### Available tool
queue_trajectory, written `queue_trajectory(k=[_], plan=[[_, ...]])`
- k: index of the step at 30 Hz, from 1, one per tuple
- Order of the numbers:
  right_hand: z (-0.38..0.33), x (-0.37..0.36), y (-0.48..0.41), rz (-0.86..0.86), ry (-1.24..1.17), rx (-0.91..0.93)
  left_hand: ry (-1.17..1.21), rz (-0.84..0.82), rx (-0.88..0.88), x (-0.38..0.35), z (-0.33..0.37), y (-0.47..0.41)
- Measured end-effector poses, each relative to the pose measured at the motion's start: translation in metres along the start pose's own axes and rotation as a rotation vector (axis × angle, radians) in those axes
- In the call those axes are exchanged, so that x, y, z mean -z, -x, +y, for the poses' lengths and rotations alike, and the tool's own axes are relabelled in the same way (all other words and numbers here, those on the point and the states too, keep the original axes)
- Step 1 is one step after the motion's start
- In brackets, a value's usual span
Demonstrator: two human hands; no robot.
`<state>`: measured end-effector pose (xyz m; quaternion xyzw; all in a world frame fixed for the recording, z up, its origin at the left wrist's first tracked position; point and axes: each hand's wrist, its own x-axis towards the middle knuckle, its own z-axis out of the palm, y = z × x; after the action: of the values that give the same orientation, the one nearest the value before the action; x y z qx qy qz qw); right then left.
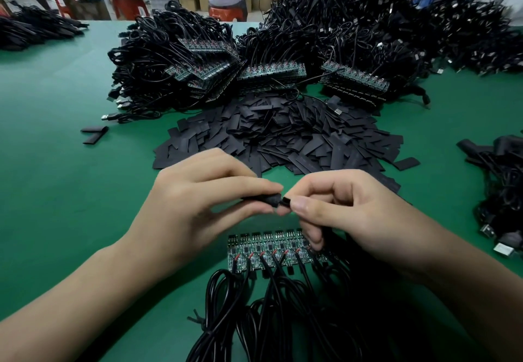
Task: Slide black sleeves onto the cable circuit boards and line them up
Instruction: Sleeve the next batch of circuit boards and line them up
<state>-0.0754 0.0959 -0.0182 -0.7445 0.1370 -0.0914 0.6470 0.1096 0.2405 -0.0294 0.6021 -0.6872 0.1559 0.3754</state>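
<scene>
1. Head view: left hand (198, 206) pinches a black sleeve (270, 200), and right hand (348, 214) pinches a small black tip right at its mouth. It's probably a cable end, can't say for sure. Both are held over the row of circuit boards (266, 251) on the green table (56, 163).
2. Risk, my guess: the pinch flattens the sleeve mouth and the tip snags, or a slip knocks the row crooked.
3. Containers: the spare sleeves (297, 135) aren't in one, just a loose heap. Cardboard boxes (195, 0) sit far back — contents hidden.

sleeve pile (285, 138) behind hands (mid-table), circuit boards (268, 251) beneath, cable heaps (254, 58) beyond
</scene>
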Motion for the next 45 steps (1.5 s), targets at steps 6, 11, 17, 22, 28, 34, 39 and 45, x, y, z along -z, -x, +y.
queue_trajectory(k=[6, 11, 17, 22, 28, 34, 39, 45], plan=[[-0.001, -0.018, -0.002, 0.259, 0.207, 0.128, -0.025, 0.069, 0.235, -0.005, 0.003, -0.003], [0.003, -0.025, 0.001, 0.368, 0.406, 0.238, 0.14, 0.079, 0.289, -0.006, 0.006, -0.002], [0.006, -0.025, 0.0, 0.39, 0.557, 0.327, 0.369, 0.093, 0.378, -0.01, 0.006, 0.001], [0.009, -0.025, 0.0, 0.415, 0.505, 0.335, 0.452, 0.093, 0.392, -0.009, 0.006, 0.0], [0.01, -0.026, 0.0, 0.439, 0.501, 0.344, 0.471, 0.101, 0.384, -0.009, 0.007, 0.0], [0.011, -0.027, 0.0, 0.451, 0.522, 0.311, 0.476, 0.127, 0.38, -0.01, 0.005, 0.001], [0.011, -0.024, -0.001, 0.461, 0.622, 0.305, 0.45, 0.146, 0.422, -0.013, 0.001, 0.003], [0.006, 0.007, -0.003, 0.608, 0.425, 0.154, 0.304, -0.037, 0.48, -0.008, -0.001, 0.003]])
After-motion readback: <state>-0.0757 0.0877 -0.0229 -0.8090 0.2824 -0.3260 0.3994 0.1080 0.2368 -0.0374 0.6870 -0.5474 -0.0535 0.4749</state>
